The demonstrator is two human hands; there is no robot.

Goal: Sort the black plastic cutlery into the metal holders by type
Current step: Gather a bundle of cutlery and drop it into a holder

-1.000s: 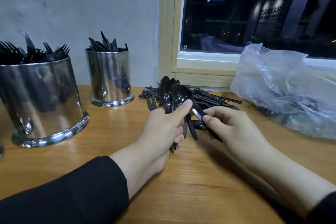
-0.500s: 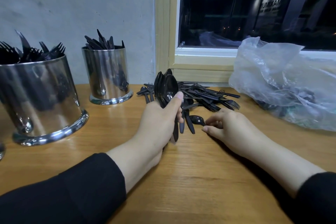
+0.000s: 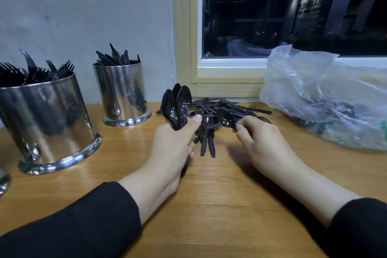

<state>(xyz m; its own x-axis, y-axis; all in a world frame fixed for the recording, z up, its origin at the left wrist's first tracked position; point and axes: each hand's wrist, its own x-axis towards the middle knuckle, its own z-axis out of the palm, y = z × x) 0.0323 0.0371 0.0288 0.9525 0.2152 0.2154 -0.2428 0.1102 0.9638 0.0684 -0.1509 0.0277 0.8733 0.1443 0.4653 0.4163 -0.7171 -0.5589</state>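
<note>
My left hand (image 3: 173, 148) grips a bundle of black plastic spoons (image 3: 177, 106), bowls up, at the table's middle. My right hand (image 3: 260, 142) pinches a single black spoon (image 3: 225, 119) just above the loose pile of black cutlery (image 3: 222, 107), which lies by the window frame. A big metal holder (image 3: 45, 119) at the left is full of forks. A smaller metal holder (image 3: 123, 92) behind it carries knives.
A crumpled clear plastic bag (image 3: 326, 94) with more cutlery inside lies at the right against the window sill. The rim of a third metal holder (image 3: 3, 182) shows at the far left edge. The wooden table (image 3: 219, 205) extends toward me.
My right hand passed its earlier spoon to the bundle, dropped to the table by the pile, and now has lifted another spoon. The left hand stays put with its bundle.
</note>
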